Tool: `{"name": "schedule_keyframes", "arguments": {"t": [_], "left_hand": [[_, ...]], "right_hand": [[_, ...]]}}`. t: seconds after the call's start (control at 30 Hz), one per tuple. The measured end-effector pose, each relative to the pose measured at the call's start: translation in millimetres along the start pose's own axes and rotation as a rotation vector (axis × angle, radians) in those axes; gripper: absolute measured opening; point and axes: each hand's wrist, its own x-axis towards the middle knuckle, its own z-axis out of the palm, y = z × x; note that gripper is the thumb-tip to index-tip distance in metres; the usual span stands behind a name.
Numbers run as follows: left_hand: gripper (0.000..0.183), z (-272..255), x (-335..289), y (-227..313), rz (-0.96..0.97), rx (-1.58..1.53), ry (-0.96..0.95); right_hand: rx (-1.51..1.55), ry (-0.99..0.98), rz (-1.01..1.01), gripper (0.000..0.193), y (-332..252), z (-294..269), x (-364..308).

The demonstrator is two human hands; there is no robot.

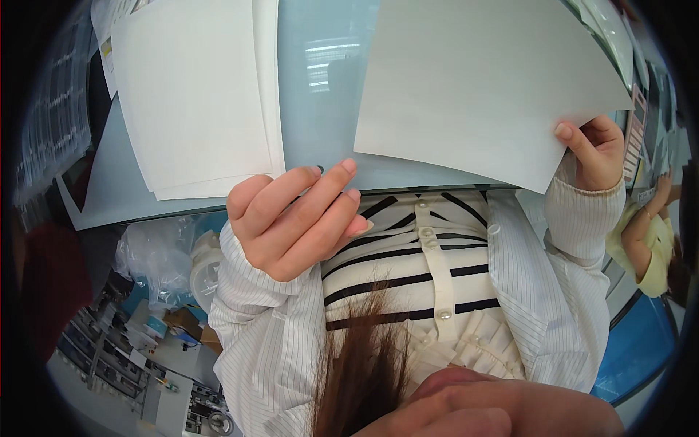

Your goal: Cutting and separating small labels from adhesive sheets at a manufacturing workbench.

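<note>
A large white sheet of paper [480,95] lies over the right part of the glass-topped table. My right hand [598,154] pinches its near right corner, with the thumb on top and the fingers underneath. My left hand [291,218] hovers at the table's front edge, its fingers loosely stretched and apart, holding nothing. Just beyond it, on the left, sits a small stack of white paper sheets [193,102], slightly fanned out. Between stack and sheet shows a strip of the pale blue tabletop [320,109].
Clear plastic bags [156,255] hang or lie below the table's left edge. Stacked clear plastic material [54,109] stands at the far left. Another person [648,240] in a yellow top is at the right, with a blue surface [637,349] below them.
</note>
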Motion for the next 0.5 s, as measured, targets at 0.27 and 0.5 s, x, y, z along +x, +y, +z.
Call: {"name": "schedule_keyframes", "arguments": {"t": [0.27,0.5], "left_hand": [[0.024,2.7,-2.3,-1.6,0.017,0.014,0.006],[0.023,2.5,-2.8,-2.6,0.040,0.036,0.000]], "right_hand": [[0.000,-0.017,-0.012,0.023,1.6,-3.4,-0.7],[-0.028,-0.017,-0.028,0.023,0.8,-1.2,0.3]]}}
